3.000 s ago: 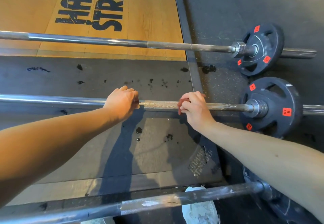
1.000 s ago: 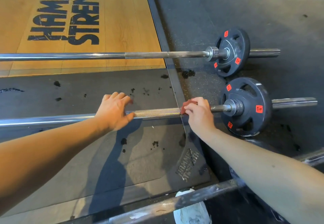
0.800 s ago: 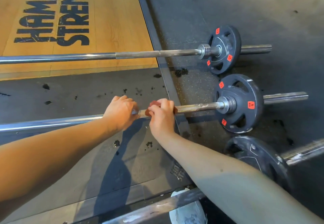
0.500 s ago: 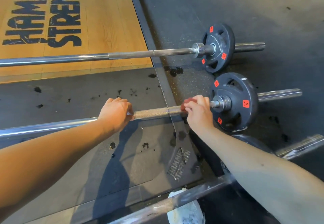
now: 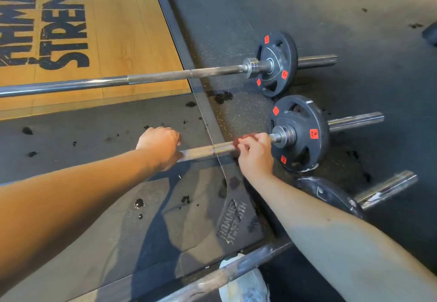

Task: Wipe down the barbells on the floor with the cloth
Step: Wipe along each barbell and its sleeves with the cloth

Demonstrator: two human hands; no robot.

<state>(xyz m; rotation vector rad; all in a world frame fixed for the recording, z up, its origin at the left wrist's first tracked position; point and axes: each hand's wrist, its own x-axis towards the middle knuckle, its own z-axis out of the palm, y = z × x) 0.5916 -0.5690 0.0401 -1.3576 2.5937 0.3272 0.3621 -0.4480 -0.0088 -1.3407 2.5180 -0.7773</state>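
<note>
right hand point(image 5: 256, 157): we pinch the red cloth point(image 5: 244, 137) round the middle barbell point(image 5: 205, 151), just beside its collar point(image 5: 285, 135).
left hand point(image 5: 160, 147): we grip the same shaft, fingers curled over, apart from the cloth.
middle barbell: lies on the floor point(image 5: 354, 41).

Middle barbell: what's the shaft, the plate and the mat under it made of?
Shaft: bare steel, probably; grey metallic sheen, fine knurled grain. Plate: black and matte, likely rubber-coated; scuffed whitish at the rim. Mat: dark rubber by its dull, pitted surface, though not certain.
</note>
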